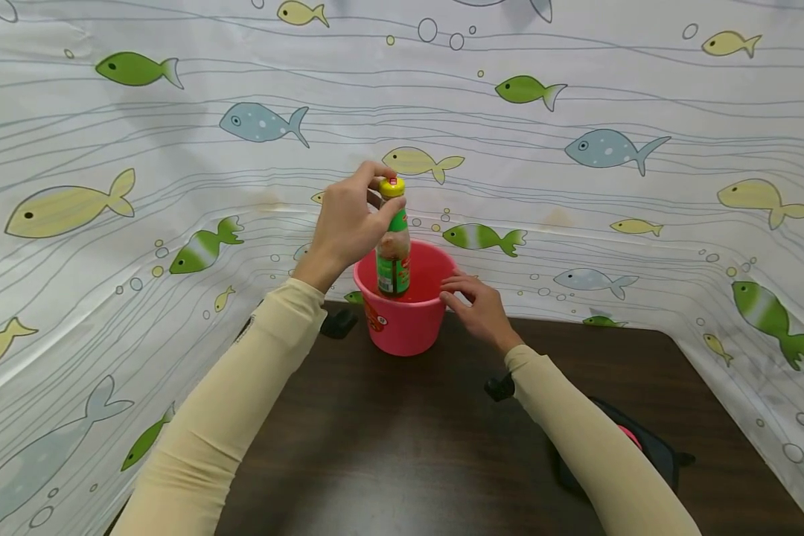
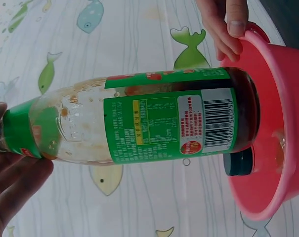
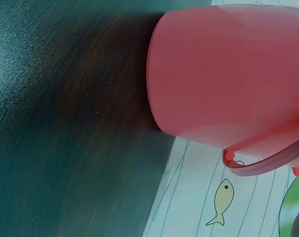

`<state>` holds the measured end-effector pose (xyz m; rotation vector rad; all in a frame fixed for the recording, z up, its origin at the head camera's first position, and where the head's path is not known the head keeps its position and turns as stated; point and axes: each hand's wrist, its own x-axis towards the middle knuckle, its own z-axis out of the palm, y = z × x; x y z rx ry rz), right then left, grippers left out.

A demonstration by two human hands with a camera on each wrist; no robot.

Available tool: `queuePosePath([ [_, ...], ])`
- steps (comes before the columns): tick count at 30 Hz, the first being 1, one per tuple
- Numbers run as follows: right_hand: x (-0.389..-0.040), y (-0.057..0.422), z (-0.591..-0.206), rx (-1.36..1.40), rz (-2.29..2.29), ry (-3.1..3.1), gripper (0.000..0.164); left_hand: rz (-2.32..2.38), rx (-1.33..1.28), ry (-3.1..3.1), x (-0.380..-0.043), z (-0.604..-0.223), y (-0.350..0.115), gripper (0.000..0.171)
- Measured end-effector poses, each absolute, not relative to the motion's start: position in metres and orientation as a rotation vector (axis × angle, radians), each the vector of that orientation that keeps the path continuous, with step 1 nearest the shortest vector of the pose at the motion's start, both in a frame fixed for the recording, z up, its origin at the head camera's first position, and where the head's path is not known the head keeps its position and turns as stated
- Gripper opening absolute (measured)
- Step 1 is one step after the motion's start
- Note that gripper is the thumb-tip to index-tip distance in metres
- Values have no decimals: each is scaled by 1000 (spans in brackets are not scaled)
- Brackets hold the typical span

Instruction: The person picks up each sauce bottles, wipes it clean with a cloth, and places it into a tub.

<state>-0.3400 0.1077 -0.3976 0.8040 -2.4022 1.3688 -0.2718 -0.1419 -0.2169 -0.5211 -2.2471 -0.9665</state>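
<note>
My left hand [image 1: 350,216] holds a glass sauce bottle [image 1: 394,242] by its neck, just under the yellow cap. The bottle has green labels and dark sauce at its base; its bottom end is at the mouth of a pink bucket [image 1: 405,331]. At the bucket's right side, my right hand [image 1: 479,307] grips the rim between thumb and fingers. In the left wrist view, a second bottle with a dark cap [image 2: 238,163] leans inside the bucket. The right wrist view shows the bucket's outer wall [image 3: 228,74] and its handle [image 3: 258,168], while most of the hand is out of frame.
The bucket stands at the back of a dark wooden table [image 1: 402,447]. A black object [image 1: 666,458] with a pink part lies at the right, partly hidden by my right forearm. A fish-patterned sheet [image 1: 509,164] hangs behind and along the sides.
</note>
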Motion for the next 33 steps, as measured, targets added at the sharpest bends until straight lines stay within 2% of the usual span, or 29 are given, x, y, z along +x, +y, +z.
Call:
queuePosePath([
  [22,-344,109,-401,818,1347,-2403,27,-893,-631,-2370,-304,-244,-131,36],
  [33,-342,107,-401,817,1362,-2389,28,-822,-577,-2510,-313,-263,-129,36],
])
